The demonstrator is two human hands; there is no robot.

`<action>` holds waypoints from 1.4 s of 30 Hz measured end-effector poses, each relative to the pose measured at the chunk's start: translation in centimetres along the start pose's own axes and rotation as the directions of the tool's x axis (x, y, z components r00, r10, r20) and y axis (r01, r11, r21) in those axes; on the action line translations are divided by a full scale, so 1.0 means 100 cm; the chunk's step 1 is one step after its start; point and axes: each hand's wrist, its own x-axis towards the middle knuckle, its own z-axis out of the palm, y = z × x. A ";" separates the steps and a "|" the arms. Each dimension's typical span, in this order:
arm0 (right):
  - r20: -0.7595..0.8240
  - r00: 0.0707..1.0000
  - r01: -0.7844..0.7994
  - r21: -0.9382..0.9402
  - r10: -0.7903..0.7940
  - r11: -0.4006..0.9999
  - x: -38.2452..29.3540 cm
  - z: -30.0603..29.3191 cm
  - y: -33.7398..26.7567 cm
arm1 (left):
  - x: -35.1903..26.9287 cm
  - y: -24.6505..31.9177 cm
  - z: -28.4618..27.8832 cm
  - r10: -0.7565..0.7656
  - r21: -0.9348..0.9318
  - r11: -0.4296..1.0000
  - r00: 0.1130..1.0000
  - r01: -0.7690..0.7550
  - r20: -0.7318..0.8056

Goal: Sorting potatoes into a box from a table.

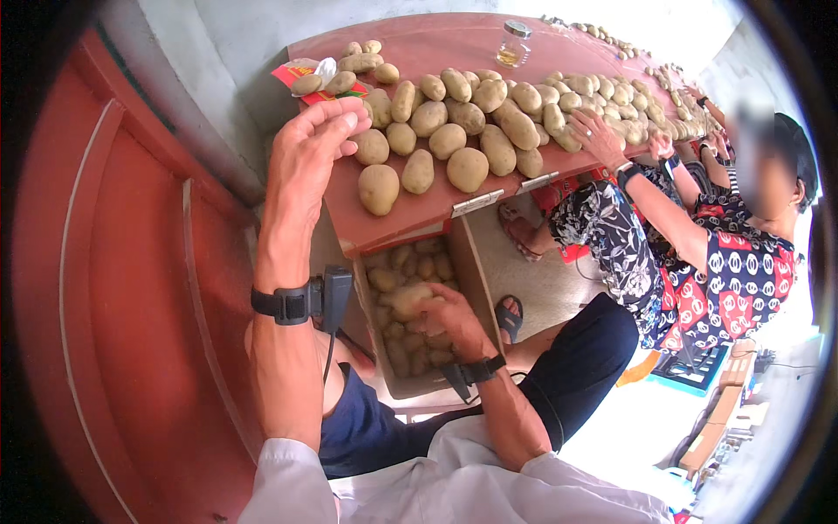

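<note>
My left hand (322, 134) is raised at the table's left end, fingers extended beside the nearest potatoes, with nothing visible in it. Just right of its fingertips lies a round potato (371, 147). Lower down, my right hand (452, 321) grips a motion-blurred potato (407, 301) over an open cardboard box (481, 275). Many smaller potatoes (402, 350) fill the inside of that box, which stands between my legs against the table edge. Larger potatoes, such as one at the front edge (467, 169), are spread across the red table (425, 213).
A lidded glass jar (513, 46) stands at the back of the table. Potatoes also rest on a red printed packet (308, 84). To the right sits a co-worker (740, 262), one hand (597, 137) on the potato pile; more hands show beyond. A red door (131, 295) borders my left.
</note>
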 end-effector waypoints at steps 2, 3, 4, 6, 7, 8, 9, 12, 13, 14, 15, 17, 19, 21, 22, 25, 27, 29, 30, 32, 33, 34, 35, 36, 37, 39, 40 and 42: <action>-0.013 0.991 0.133 -0.007 -0.133 0.991 -0.017 0.001 -0.030 | 0.000 0.001 0.000 0.006 0.000 1.000 1.000 -0.006 0.005; -0.018 0.994 0.110 -0.005 -0.110 0.994 -0.024 0.001 -0.046 | -0.001 0.001 -0.001 0.006 0.007 1.000 1.000 -0.006 0.003; -0.032 0.982 0.185 -0.015 -0.185 0.983 -0.030 0.001 -0.061 | -0.001 0.001 -0.001 -0.002 0.013 1.000 1.000 0.002 0.006; -0.046 0.964 0.259 -0.032 -0.261 0.965 -0.038 -0.004 -0.093 | -0.002 0.002 -0.002 0.011 0.005 1.000 1.000 -0.011 0.002; -0.073 0.945 0.314 -0.083 -0.320 0.946 -0.041 -0.008 -0.108 | -0.003 0.003 -0.003 0.029 -0.003 1.000 1.000 -0.029 0.011; -0.093 0.916 0.377 -0.141 -0.391 0.916 -0.041 -0.012 -0.123 | -0.004 0.003 -0.004 0.020 -0.001 1.000 1.000 -0.020 -0.001; -0.092 0.920 0.368 -0.140 -0.382 0.919 -0.039 -0.015 -0.138 | -0.006 0.004 -0.005 0.029 -0.006 1.000 1.000 -0.029 0.000; -0.152 0.833 0.492 -0.239 -0.533 0.837 -0.025 -0.025 -0.179 | -0.011 0.006 -0.008 0.038 -0.021 0.999 0.999 -0.038 -0.007; -0.186 0.814 0.493 -0.276 -0.550 0.825 -0.018 -0.028 -0.192 | -0.012 0.007 -0.009 0.038 -0.033 0.999 0.999 -0.038 -0.002; -0.221 0.794 0.492 -0.314 -0.566 0.812 -0.010 -0.030 -0.203 | -0.013 0.007 -0.009 0.034 -0.030 0.999 0.999 -0.035 -0.014; -0.218 0.794 0.492 -0.316 -0.567 0.811 0.000 -0.031 -0.213 | -0.013 0.007 -0.010 0.036 -0.038 0.999 0.999 -0.037 -0.014; -0.187 0.646 0.600 -0.475 -0.740 0.644 0.021 -0.031 -0.229 | -0.013 0.007 -0.011 0.042 -0.049 0.998 0.999 -0.042 -0.017; -0.168 0.685 0.525 -0.561 -0.709 0.640 0.036 -0.036 -0.237 | -0.012 0.006 -0.012 0.037 -0.047 0.998 0.999 -0.038 -0.010; -0.203 0.692 0.351 -0.744 -0.693 0.568 0.048 -0.042 -0.241 | -0.010 0.006 -0.013 0.040 -0.054 0.998 0.999 -0.041 -0.023; -0.187 0.707 0.359 -0.737 -0.682 0.573 0.051 -0.047 -0.242 | -0.010 0.007 -0.013 0.036 -0.059 0.998 0.999 -0.037 -0.030; -0.200 0.724 0.328 -0.742 -0.660 0.584 0.049 -0.060 -0.249 | -0.006 0.009 -0.013 0.036 -0.052 0.998 0.999 -0.037 -0.036; -0.209 0.711 0.316 -0.758 -0.672 0.571 0.044 -0.067 -0.265 | -0.006 0.011 -0.012 0.038 -0.056 0.998 0.998 -0.041 -0.041; -0.347 0.698 0.290 -0.663 -0.626 0.690 0.035 -0.070 -0.278 | -0.008 0.012 -0.011 0.046 -0.062 0.997 0.998 -0.048 -0.039; -0.090 0.573 0.407 -0.832 -0.815 0.378 0.028 -0.073 -0.285 | -0.009 0.013 -0.010 0.045 -0.069 0.997 0.998 -0.047 -0.034; 0.261 0.399 0.103 -0.965 -0.879 -0.240 0.018 -0.076 -0.294 | -0.014 0.013 -0.009 0.052 -0.078 0.995 0.998 -0.055 -0.032; 0.401 0.313 0.003 -0.907 -0.861 -0.421 0.013 -0.079 -0.297 | -0.016 0.013 -0.008 0.050 -0.079 0.996 0.998 -0.052 -0.031; 0.351 0.328 0.069 -0.935 -0.877 -0.348 0.015 -0.078 -0.301 | -0.018 0.013 -0.008 0.054 -0.087 0.995 0.998 -0.055 -0.023; 0.332 0.316 0.135 -0.943 -0.888 -0.305 0.018 -0.079 -0.305 | -0.019 0.014 -0.008 0.048 -0.079 0.996 0.998 -0.050 -0.035; 0.233 0.405 0.335 -0.938 -0.884 -0.094 0.024 -0.079 -0.309 | -0.021 0.014 -0.008 0.048 -0.075 0.996 0.998 -0.051 -0.040; 0.162 0.458 0.383 -0.923 -0.874 0.029 0.032 -0.078 -0.313 | -0.022 0.014 -0.008 0.055 -0.077 0.995 0.998 -0.058 -0.033; 0.559 0.168 0.293 -0.815 -0.812 -0.501 0.049 -0.083 -0.321 | -0.023 0.013 -0.008 0.052 -0.059 0.997 0.998 -0.055 -0.044; 0.562 0.185 0.292 -0.815 -0.806 -0.501 0.066 -0.081 -0.326 | -0.023 0.013 -0.008 0.054 -0.050 0.997 0.998 -0.056 -0.042; -0.138 0.517 0.438 -0.805 -0.845 0.400 0.101 -0.077 -0.329 | -0.020 0.012 -0.008 0.051 -0.046 0.998 0.998 -0.053 -0.037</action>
